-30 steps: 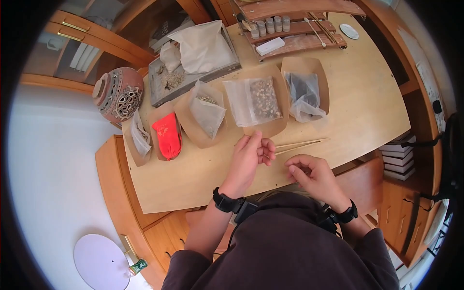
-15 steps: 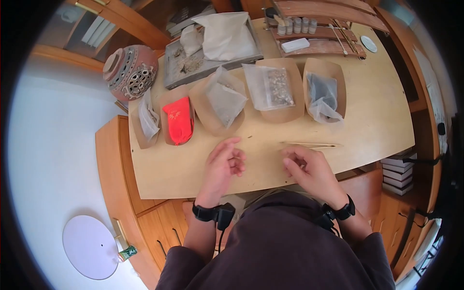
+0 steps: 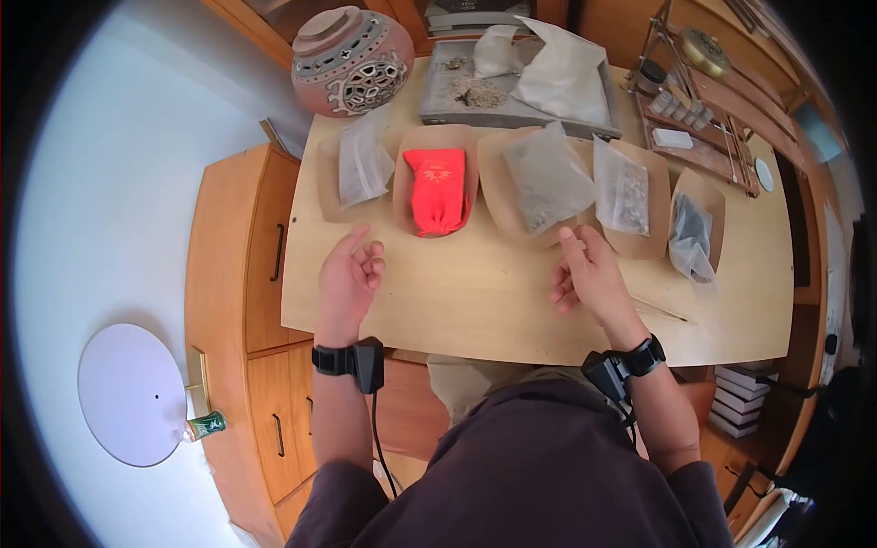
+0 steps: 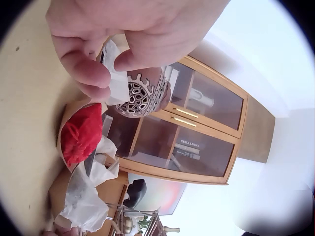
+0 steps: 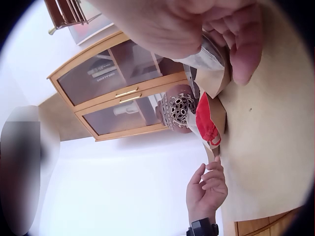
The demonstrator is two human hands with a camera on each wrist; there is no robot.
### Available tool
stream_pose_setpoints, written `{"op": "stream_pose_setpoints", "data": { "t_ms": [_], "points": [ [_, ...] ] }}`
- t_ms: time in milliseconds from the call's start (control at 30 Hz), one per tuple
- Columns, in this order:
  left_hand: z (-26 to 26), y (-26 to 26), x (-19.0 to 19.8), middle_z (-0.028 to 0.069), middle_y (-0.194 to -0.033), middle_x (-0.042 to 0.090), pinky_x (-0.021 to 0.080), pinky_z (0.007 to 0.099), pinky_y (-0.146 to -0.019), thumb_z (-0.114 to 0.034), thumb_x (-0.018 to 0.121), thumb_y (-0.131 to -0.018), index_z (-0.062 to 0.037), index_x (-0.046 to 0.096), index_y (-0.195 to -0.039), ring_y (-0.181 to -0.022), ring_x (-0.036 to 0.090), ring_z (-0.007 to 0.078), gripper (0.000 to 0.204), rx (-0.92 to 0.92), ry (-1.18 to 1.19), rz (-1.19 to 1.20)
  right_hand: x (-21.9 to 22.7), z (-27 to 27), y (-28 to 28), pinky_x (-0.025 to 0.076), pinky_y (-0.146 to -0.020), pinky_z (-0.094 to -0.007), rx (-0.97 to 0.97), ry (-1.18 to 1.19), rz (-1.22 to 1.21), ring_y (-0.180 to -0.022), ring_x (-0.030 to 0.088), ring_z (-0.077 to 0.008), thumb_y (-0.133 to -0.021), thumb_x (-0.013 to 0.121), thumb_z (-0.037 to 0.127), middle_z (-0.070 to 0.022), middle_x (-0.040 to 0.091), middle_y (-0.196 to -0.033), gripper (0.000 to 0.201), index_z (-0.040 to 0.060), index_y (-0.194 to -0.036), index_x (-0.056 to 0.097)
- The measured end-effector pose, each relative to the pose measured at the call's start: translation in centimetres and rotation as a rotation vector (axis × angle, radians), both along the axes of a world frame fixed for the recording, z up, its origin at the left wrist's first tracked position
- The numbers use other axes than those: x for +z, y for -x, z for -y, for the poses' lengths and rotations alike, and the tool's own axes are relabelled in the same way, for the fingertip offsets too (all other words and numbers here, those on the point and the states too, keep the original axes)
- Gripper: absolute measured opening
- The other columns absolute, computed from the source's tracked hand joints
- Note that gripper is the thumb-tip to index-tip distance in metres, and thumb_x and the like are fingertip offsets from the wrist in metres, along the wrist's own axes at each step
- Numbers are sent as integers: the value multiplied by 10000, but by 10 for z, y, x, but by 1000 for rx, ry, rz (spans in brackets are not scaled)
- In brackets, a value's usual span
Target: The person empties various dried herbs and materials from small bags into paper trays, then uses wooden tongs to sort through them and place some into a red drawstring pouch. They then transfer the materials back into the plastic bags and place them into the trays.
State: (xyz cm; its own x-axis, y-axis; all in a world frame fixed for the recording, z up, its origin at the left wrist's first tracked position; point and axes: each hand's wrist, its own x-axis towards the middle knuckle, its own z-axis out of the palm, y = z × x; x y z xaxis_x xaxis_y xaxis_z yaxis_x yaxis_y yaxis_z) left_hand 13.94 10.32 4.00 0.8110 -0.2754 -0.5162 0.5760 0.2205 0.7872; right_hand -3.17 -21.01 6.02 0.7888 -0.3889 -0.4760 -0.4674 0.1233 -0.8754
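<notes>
Five brown paper trays stand in a row on the wooden table. The left hand point(image 3: 350, 279), fingers loosely bent and holding nothing, is in front of the leftmost tray point(image 3: 331, 203) with its clear bag point(image 3: 364, 164). Beside it lies a red pouch point(image 3: 438, 190) in the second tray. My right hand point(image 3: 592, 279), loosely curled and empty, is close to the front of the middle tray, whose clear bag point(image 3: 548, 178) holds something at its bottom. Further right are a bag of pale pieces point(image 3: 624, 192) and a bag with dark contents point(image 3: 692, 239).
Thin sticks point(image 3: 665, 312) lie right of the right hand. Behind the trays are a patterned pot point(image 3: 354, 64) and a grey tray point(image 3: 448, 111) with cloth bags point(image 3: 562, 78). A wooden rack point(image 3: 708, 123) with small jars stands at the back right.
The view has swung left. The left hand has moved left, away from the sticks, to the leftmost tray. The right hand has also moved left, to the middle tray.
</notes>
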Motion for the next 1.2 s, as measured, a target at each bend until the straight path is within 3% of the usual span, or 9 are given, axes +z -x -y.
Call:
{"op": "stream_pose_setpoints", "data": {
  "t_ms": [233, 433, 633, 767, 933, 1133, 1200],
  "points": [
    [-6, -47, -8, 76, -901, 700, 386, 218, -460, -381, 527, -1116, -3, 600, -1246, -668, 613, 134, 406, -76, -26, -102, -7, 3, -15, 474, -390, -290, 7, 58, -21, -468, 596, -141, -1123, 478, 406, -65, 589, -647, 486, -48, -1012, 609],
    [-8, -60, -16, 75, -885, 713, 369, 213, -430, -374, 480, -1134, 2, 592, -1178, -662, 642, 136, 395, -72, -61, -87, -9, 5, -20, 430, -371, -286, -4, 8, -47, -442, 550, -135, -1116, 485, 326, -56, 588, -642, 397, -30, -990, 611],
    [-26, -25, 3, 82, -856, 705, 349, 214, -414, -371, 479, -1133, 5, 572, -1134, -635, 639, 135, 387, -62, -39, -16, 10, -10, -13, 383, -362, -259, -137, 116, 57, -438, 522, -105, -1109, 469, 262, -44, 584, -644, 336, -5, -947, 595],
    [-52, 9, 5, 85, -844, 698, 336, 216, -408, -376, 484, -1129, 6, 568, -1117, -623, 629, 136, 391, 2, 27, 10, 36, -23, -12, 378, -365, -253, -58, 99, 135, -448, 528, -91, -1110, 486, 267, -39, 593, -652, 340, 4, -932, 605],
    [-89, 42, 13, 81, -824, 685, 326, 216, -403, -382, 482, -1128, -4, 582, -1094, -613, 618, 137, 393, 93, 20, 38, 60, -68, -51, 410, -386, -243, 119, 33, 163, -472, 559, -89, -1110, 505, 284, -42, 619, -669, 373, -22, -941, 637],
    [-132, 81, 25, 75, -811, 677, 329, 215, -395, -376, 475, -1129, -34, 607, -1054, -606, 619, 141, 374, 255, -10, 63, 41, -134, -111, 411, -388, -248, 224, -198, 175, -470, 551, -91, -1121, 514, 275, -46, 641, -692, 339, 1, -947, 612],
    [-141, 90, 29, 74, -807, 677, 332, 214, -393, -376, 475, -1129, -39, 611, -1045, -603, 620, 143, 373, 296, -24, 73, 26, -153, -129, 482, -414, -288, 250, -149, 196, -501, 612, -132, -1116, 488, 247, -89, 679, -724, 358, -35, -942, 624]
  ]
}}
